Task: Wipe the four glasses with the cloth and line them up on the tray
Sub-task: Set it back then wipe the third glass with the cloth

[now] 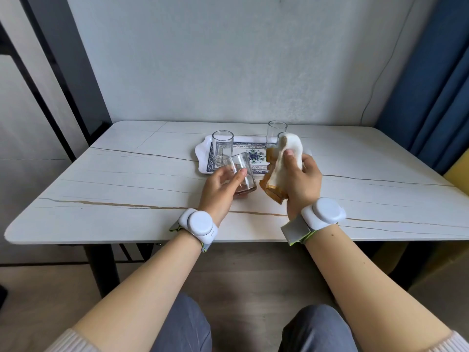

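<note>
Left hand [219, 188] holds a tilted glass [239, 174] just above the table [127, 189], near edge of the tray [203, 158]; fingers curled round the lower body, thumb [239, 174] across the front, mouth tipped up and to the left. Right hand [299, 179] clamps the cloth [281, 166], white with tan edging, bunched and standing up out of the fist, thumb pressing on it, fingers wrapped behind. Cloth and held glass are near but apart, no contact yet

One upright glass [222, 147] stands at the left end of the tray. Two more glasses at the right end: the far one [276, 133] upright, the other [281, 137] mostly hidden behind the cloth, can't tell if either sits on the tray or just beside it

Step in hand looks like wiping the held glass, roughly midway through the task, can't say which glasses are already done. To do it well: bring the cloth onto the wall and rim, turn the glass with the left hand against it, cover inside too if a fold fits. Keep the left grip low and firm, smooth glass slips. Loose tan end dangles near the base, keep it from dragging. Then set it upright beside the left glass, in line
</note>
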